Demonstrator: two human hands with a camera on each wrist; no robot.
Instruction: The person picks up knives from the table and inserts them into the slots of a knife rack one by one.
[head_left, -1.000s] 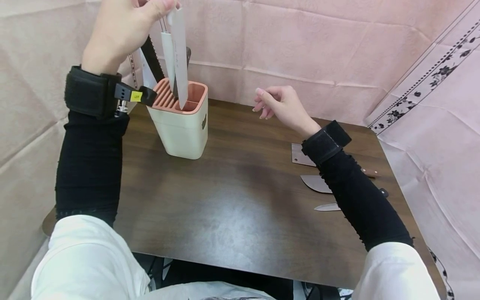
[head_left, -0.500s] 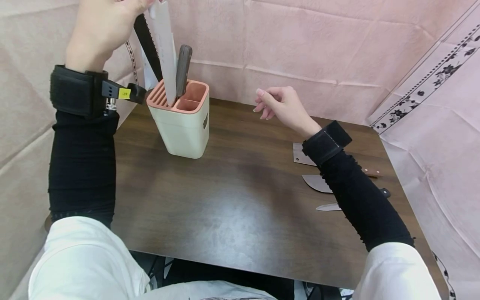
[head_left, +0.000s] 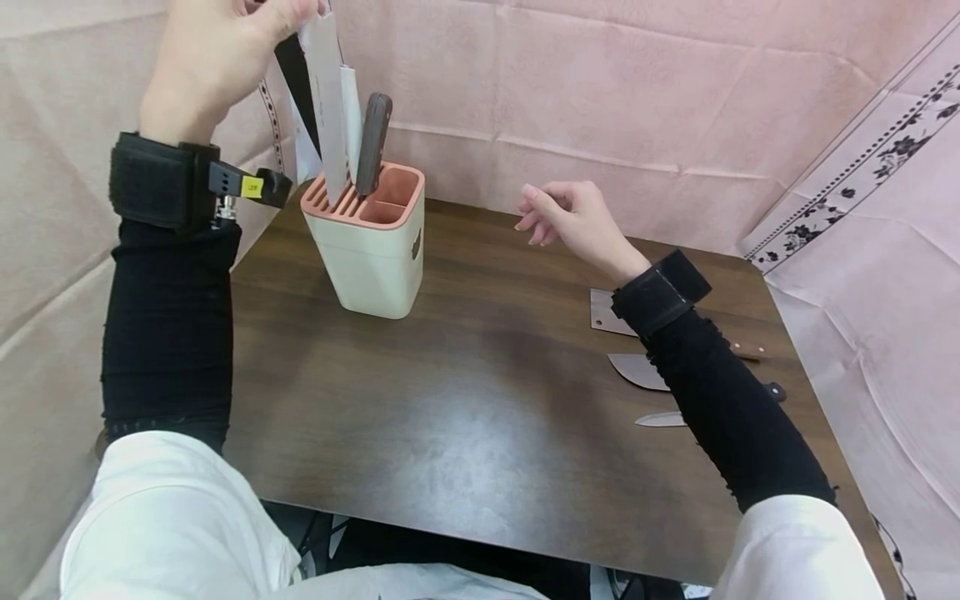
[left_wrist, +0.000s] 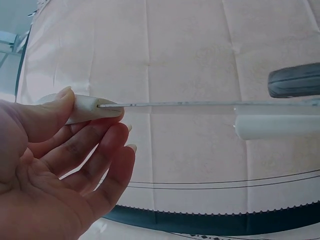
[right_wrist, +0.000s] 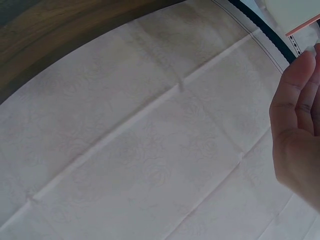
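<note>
Pink cloth (head_left: pixel 600 100) backs a brown desk (head_left: pixel 450 408), where the left hand (head_left: pixel 212 62) pinches a knife (head_left: pixel 326 104), probably light, stiff and sharp, best gripped by its cream handle (left_wrist: pixel 86 108), point down at a slotted pale-green holder (head_left: pixel 375 267), while the right hand (head_left: pixel 573 218) hovers empty, loosely curled.

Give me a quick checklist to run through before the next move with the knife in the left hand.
1. Grip: ok. The left hand pinches the knife by its pale handle.
2. Blade direction: ok. It points down at the holder's slots.
3. Tip seated in a slot: cannot tell. The head view doesn't show whether it has entered.
4. Holder: ok. It stands upright on the table.
5. Room around the blade: not ok, I'd say. A white handle and a grey handle stand close by.
6. Right hand: ok. It holds nothing and is away from the blade.
</note>
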